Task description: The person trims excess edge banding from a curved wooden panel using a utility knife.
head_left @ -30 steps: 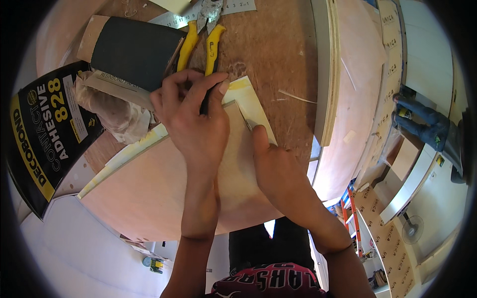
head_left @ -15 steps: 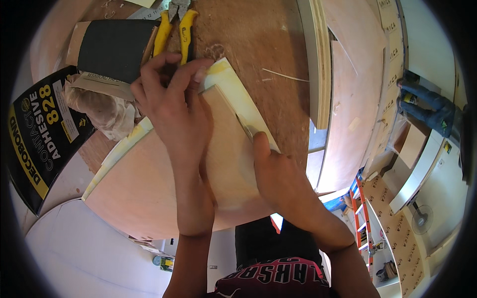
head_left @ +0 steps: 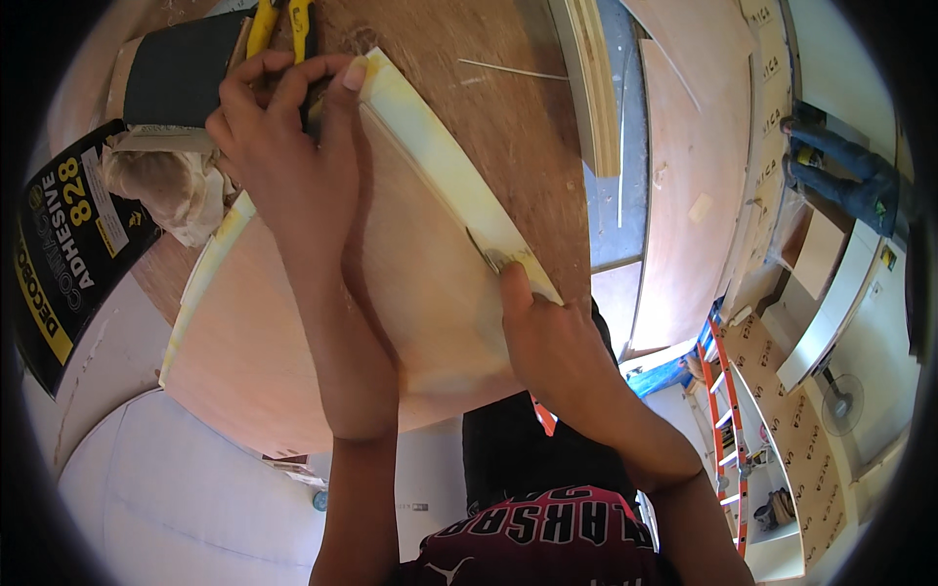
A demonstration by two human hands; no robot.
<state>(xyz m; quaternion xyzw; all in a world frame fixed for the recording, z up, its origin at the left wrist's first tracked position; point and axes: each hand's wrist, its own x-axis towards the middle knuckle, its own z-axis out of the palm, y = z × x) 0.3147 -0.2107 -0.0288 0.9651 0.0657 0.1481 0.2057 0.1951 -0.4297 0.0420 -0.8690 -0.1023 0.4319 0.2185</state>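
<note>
A pale plywood board (head_left: 293,332) lies on the workbench, with a yellowish edge strip (head_left: 440,166) along its right side. My left hand (head_left: 283,146) curls over the board's far corner, fingertips at the strip's far end. My right hand (head_left: 547,332) rests at the strip's near end. Its thumb and fingers press a small grey flat tool (head_left: 491,257) against the strip.
Around the far corner lie yellow-handled pliers (head_left: 278,20), a dark sanding sheet (head_left: 181,73) and a crumpled cloth (head_left: 161,190). A black adhesive can (head_left: 68,234) stands at the left. To the right are plywood sheets (head_left: 684,195), an orange ladder (head_left: 728,410), and a person in blue (head_left: 850,186).
The view has drawn closer and everything has slid up and left in the picture. Both hands keep their places on the board, left at the far corner, right at the strip's near end.
</note>
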